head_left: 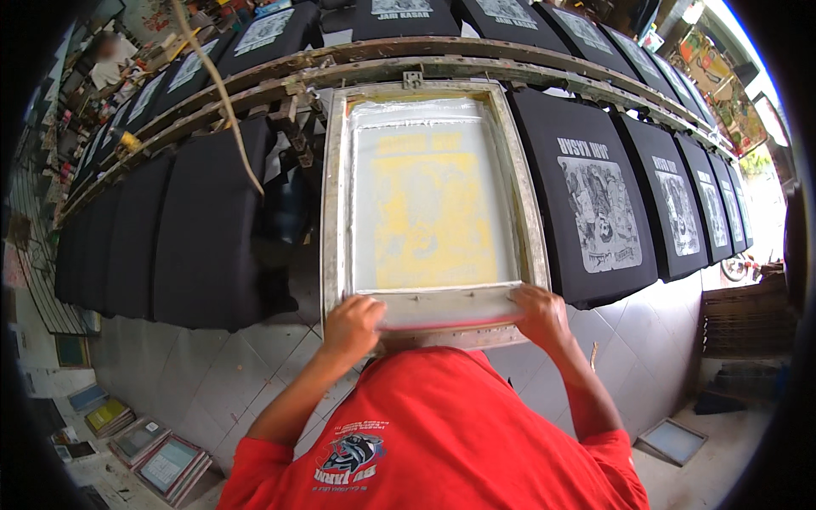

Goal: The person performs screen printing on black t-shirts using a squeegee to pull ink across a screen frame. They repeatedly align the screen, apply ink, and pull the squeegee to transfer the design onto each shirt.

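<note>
A screen printing frame (333,212) of worn wood lies in front of me. Its pale mesh (425,212) carries a yellow stencil picture, and white ink (416,113) is smeared across the far end. At the near end a wide squeegee (446,309) spans the screen from side to side. My left hand (354,325) has its fingers closed round the squeegee's left end. Round the right end, my right hand (541,316) grips it too. The squeegee's lower edge and whatever lies beneath the screen are hidden.
Black shirts with white prints (605,204) lie in a row to the right; plain black shirts (204,229) lie to the left. Long rails (374,75) run behind the frame. A thin pole (223,93) slants down at the left. More frames (170,467) are stacked on the floor.
</note>
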Motion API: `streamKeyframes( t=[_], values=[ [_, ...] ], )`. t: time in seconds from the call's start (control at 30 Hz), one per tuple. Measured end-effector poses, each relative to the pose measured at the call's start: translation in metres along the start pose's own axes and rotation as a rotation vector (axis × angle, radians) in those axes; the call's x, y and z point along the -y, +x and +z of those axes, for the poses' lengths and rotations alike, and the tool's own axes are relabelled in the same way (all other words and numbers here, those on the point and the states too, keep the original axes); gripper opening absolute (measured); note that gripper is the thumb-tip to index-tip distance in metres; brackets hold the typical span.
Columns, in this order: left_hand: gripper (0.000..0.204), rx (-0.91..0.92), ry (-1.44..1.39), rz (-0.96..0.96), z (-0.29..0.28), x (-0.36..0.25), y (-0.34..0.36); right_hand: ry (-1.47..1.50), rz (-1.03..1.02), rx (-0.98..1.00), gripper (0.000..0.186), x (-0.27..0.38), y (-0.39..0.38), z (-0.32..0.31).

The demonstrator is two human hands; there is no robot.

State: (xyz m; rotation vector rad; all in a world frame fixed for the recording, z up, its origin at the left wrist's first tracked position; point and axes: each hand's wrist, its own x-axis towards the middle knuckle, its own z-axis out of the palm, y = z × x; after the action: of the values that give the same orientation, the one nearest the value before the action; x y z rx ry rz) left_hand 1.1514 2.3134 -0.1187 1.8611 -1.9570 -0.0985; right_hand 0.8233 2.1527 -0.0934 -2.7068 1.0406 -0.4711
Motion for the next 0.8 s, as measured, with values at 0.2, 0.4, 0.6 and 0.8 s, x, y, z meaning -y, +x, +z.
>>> streamKeyframes(
  t=[0.2, 0.4, 0.6, 0.8],
  values=[
    [0.039, -0.128, -0.011, 0.027, 0.03, -0.021, -0.05, -0.046, -0.064, -0.133, 0.039, 0.009, -0.061, 0.033],
    [0.055, -0.061, -0.02, 0.02, 0.035, -0.028, -0.065, 0.0, -0.044, -0.081, 0.067, 0.009, -0.083, 0.045],
    [0.052, -0.213, -0.243, -0.094, 0.023, -0.028, -0.086, 0.081, 0.043, -0.133, 0.055, 0.003, -0.092, 0.031],
    [0.055, -0.324, -0.321, -0.914, 0.059, 0.063, -0.097, 0.549, 0.793, -0.354, 0.049, -0.068, -0.09, 0.049]
  ],
)
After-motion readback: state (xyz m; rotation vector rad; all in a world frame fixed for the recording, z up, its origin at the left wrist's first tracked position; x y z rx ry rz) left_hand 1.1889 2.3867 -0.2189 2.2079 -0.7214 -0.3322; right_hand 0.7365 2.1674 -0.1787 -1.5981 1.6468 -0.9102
